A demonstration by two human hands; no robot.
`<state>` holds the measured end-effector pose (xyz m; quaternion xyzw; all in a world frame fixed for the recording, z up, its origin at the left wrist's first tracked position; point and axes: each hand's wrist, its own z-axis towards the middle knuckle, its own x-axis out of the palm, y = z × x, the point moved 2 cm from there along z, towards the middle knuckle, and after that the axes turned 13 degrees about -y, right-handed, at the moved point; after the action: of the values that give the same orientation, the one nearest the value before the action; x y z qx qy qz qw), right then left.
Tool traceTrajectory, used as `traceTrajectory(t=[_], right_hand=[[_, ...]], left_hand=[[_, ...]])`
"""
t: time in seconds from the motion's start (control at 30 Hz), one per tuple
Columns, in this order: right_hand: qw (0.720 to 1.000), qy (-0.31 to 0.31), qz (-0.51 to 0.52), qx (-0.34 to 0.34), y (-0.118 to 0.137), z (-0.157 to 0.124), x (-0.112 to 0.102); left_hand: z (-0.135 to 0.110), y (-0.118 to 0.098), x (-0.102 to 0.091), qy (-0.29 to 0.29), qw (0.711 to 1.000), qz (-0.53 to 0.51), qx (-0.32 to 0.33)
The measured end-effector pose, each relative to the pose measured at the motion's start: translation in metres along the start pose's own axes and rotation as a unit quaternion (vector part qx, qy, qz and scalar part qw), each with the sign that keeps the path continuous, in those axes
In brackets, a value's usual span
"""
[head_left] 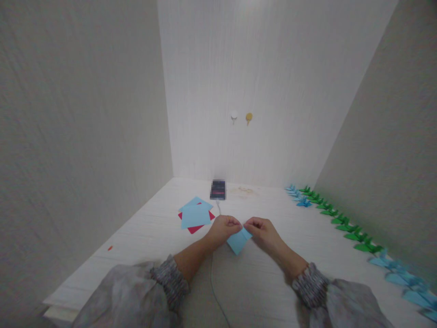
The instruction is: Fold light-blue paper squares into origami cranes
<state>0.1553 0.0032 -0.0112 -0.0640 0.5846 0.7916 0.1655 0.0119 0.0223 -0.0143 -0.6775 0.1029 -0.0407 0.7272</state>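
Head: held blue paper (pixel 236 243), corner (pixel 237 251) nearward

no readable text, labels or numbers; dark device (pixel 218 189) pixelated, nothing legible on it.

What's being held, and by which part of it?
Folded light-blue paper, held near its far end by the left hand and right hand.

Loose grey sleeves (pixel 123 296) have speckled, gathered cuffs (pixel 311 286).
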Motion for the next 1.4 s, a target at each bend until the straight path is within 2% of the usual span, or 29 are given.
traceTrajectory(t=[0.13, 0.23, 0.4, 0.57, 0.63, 0.7, 0.83, 0.93, 1.13, 1.23, 1.4], right_hand=[[0.999, 0.002, -0.033, -0.021, 0.0, -0.001, 0.0], [1.0, 0.001, -0.028, -0.014, 0.005, 0.001, -0.005], [0.999, -0.005, 0.036, 0.02, 0.013, 0.007, -0.02], [0.992, -0.063, 0.102, 0.043, 0.014, 0.008, -0.025], [0.99, -0.051, 0.124, 0.044, 0.011, 0.006, -0.02], [0.991, -0.011, 0.123, 0.049, 0.008, 0.004, -0.011], [0.99, 0.016, 0.127, 0.059, 0.002, 0.001, 0.001], [0.985, 0.016, 0.164, 0.058, 0.004, 0.001, 0.0], [0.973, 0.004, 0.214, 0.09, 0.007, 0.002, -0.009], [0.958, 0.057, 0.245, 0.134, 0.006, 0.001, -0.008], [0.928, 0.125, 0.291, 0.196, 0.008, -0.007, -0.003]], left_hand=[[0.001, 0.004, -0.001, 0.004, 1.0, 0.021, -0.007], [0.002, 0.002, -0.003, 0.002, 1.0, -0.009, -0.009], [0.006, 0.002, -0.007, -0.019, 0.998, -0.059, -0.022], [0.009, 0.003, -0.01, -0.04, 0.996, -0.08, -0.009], [0.009, 0.002, -0.009, -0.049, 0.994, -0.094, -0.002], [0.008, 0.001, -0.008, -0.05, 0.994, -0.102, 0.001], [0.004, -0.003, -0.004, -0.035, 0.996, -0.086, -0.003], [0.002, -0.005, -0.002, -0.022, 0.996, -0.083, -0.032], [0.002, -0.009, -0.004, -0.012, 0.987, -0.145, -0.065], [0.002, -0.012, -0.007, 0.007, 0.988, -0.155, -0.004], [-0.005, -0.023, -0.009, 0.063, 0.977, -0.062, 0.193]])
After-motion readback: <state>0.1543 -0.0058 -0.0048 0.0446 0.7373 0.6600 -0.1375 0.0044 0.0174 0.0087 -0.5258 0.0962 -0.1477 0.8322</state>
